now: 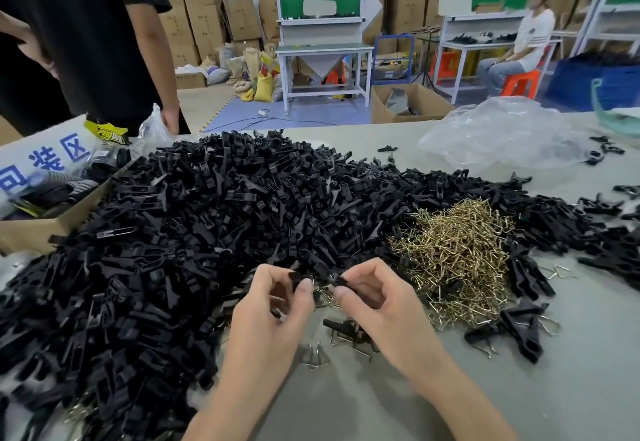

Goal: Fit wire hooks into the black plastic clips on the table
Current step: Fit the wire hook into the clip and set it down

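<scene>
We see a wide grey-green table [381,406] under both hands. A huge heap of black plastic clips [207,215] covers most of it. The heap lies beyond the hands and spreads far out past the left hand.

A person in a black shirt [86,24] stands at the far edge of the table, well beyond the left hand. A crumpled clear plastic bag [502,135] lies far beyond the right hand. A brown cardboard box [34,229] with dark things in it sits far off to the left of the left hand and touches the heap.

A tangled pile of gold-coloured wire hooks [457,253] lies just to the right of the right hand, against the black heap.

The left hand [266,309] and the right hand [374,298] are close together above the table, both with fingers curled. Between them they pinch a small black plastic clip [337,280]: each hand holds one end with thumb and fingertips. A bit of gold wire [323,296] shows just under the clip, between the hands. We cannot tell if it sits in the clip.

A few black clips with wire in them [519,329] lie to the right of the right hand. One loose silver wire hook [313,355] lies on the table near the left wrist.
</scene>
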